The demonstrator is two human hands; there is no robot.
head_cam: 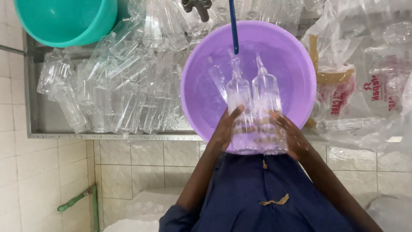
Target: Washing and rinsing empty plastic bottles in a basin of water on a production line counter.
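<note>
— What do we have in our hands?

— Two clear glass bottles, side by side over the purple basin (296, 56). Our left hand (226, 129) wraps around the left bottle (239, 101), thumb stretched across its front. Our right hand (291, 135) grips the right bottle (267, 103), fingers spread over its lower body.

— How are the bottles lying?

— Bases toward us at the basin's near rim, necks pointing away toward its middle. They touch or nearly touch each other; we cannot tell which. A third clear bottle (216, 79) lies in the basin just to the left of ours.

— And around the basin?

— It sits at the edge of a metal sink (32, 107). To our left the sink is heaped with more clear bottles (116, 94). A teal basin (64, 21) rests at the far left corner. A tap (197, 6) hangs above the purple basin, and a thin blue hose (233, 25) drops into it. To our right lie crumpled clear plastic bags (365, 86) with red print.
</note>
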